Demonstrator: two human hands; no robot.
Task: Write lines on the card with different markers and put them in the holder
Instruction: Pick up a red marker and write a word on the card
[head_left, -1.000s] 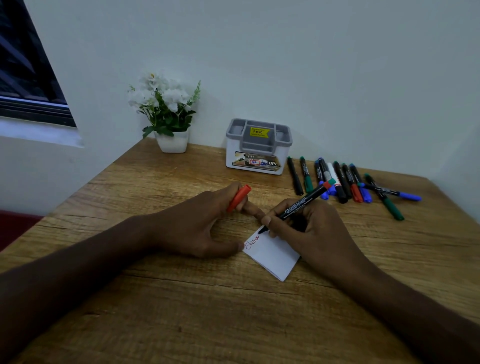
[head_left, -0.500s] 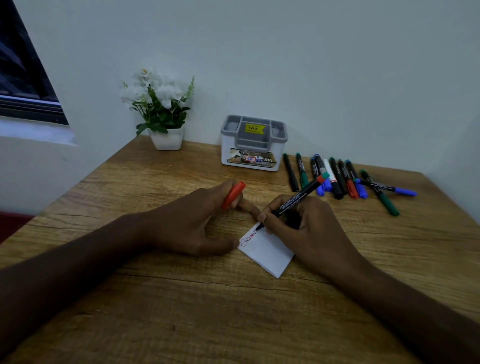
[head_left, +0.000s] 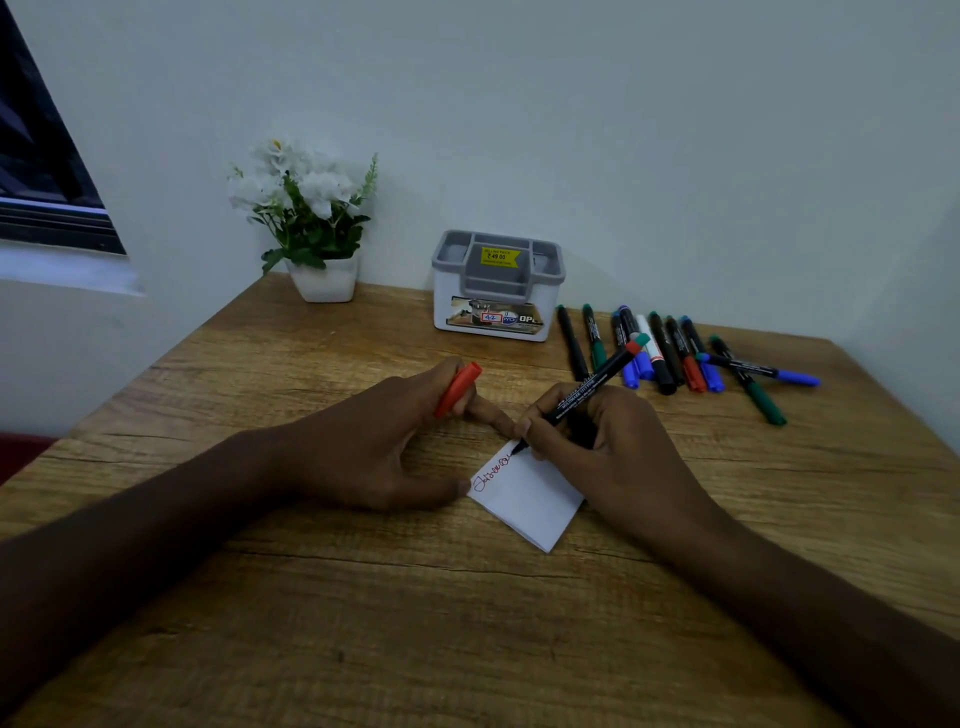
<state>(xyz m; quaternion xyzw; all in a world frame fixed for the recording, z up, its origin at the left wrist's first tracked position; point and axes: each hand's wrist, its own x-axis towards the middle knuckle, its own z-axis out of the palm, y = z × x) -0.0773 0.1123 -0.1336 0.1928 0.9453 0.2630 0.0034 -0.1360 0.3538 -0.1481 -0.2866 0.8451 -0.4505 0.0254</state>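
Yellow "49.00" sticker (head_left: 500, 256) tops holder (head_left: 497, 306); right fingers (head_left: 540, 426) pinch marker (head_left: 582, 395).

R hand (head_left: 618, 457) writes w/ marker (head_left: 587, 389) on card (head_left: 535, 499); L hand (head_left: 384, 441) holds cap (head_left: 458, 388).

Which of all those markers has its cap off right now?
Only the black-barrelled marker in the right hand, writing red on the card. Its red cap is in the left hand; the rest lie capped.
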